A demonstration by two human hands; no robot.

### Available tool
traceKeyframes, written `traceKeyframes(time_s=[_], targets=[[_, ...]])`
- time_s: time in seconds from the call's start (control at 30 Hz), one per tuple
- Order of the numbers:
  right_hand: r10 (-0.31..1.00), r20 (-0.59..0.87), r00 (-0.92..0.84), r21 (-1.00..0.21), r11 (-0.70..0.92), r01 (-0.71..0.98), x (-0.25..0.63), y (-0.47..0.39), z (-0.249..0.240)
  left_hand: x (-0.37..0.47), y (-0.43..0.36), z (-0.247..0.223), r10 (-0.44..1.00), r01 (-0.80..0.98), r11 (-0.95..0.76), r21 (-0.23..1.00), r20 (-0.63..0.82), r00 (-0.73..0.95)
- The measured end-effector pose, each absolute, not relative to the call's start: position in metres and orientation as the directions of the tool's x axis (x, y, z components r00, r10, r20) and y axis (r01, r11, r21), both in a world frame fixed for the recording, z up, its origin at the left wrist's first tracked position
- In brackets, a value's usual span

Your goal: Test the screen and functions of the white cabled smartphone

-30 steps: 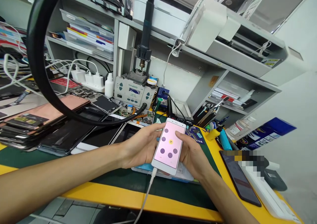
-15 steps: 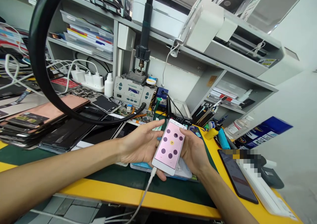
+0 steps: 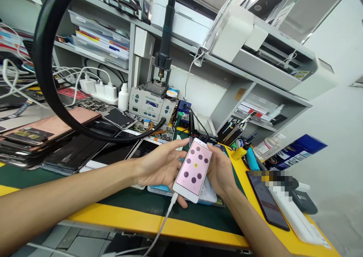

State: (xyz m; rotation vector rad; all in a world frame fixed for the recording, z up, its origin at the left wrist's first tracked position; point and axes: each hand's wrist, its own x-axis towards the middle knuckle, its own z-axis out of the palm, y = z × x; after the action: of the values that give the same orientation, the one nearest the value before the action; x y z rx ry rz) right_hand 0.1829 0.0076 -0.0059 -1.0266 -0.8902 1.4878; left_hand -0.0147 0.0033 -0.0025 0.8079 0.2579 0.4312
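Note:
A white smartphone (image 3: 195, 170) is tilted up above the bench, its lit screen pink with several dark dots around a small yellow mark. My left hand (image 3: 161, 164) is closed around it from the left and beneath, with fingertips showing below the lower edge. Along the phone's right side, my right hand (image 3: 222, 170) grips it, the thumb at the upper right corner; its other fingers are mostly hidden. A white charging cable (image 3: 167, 215) is plugged into the phone's bottom end and hangs down past the bench edge. Under the phone lies a clear and blue plastic case (image 3: 208, 194).
A hot-air station (image 3: 150, 103) with a black hose (image 3: 42, 60) looping in front stands at the back. Stacked phone parts (image 3: 51, 132) lie left. A dark tablet-like panel (image 3: 268, 200) and a white box (image 3: 300, 219) lie right, near a yellow bottle (image 3: 239, 153).
My right thumb has shifted from the screen's upper right to the phone's corner edge. The screen's dots are arranged slightly differently. The whole view has moved a little.

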Motion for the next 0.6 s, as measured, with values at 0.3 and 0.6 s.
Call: traceKeyframes(time_s=[0.3, 0.6], targets=[[0.997, -0.065, -0.046, -0.97, -0.074, -0.232, 0.1814, 0.0053, -0.0085, -0.0145, 0.0024, -0.0026, 0.493, -0.303, 0.612, 0.731, -0.053, 0.868], [0.99, -0.04, -0.133, -0.934, -0.085, -0.348, 0.1843, 0.0063, -0.01, -0.0153, 0.0044, -0.0053, 0.484, -0.321, 0.636, 0.702, -0.039, 0.874]])
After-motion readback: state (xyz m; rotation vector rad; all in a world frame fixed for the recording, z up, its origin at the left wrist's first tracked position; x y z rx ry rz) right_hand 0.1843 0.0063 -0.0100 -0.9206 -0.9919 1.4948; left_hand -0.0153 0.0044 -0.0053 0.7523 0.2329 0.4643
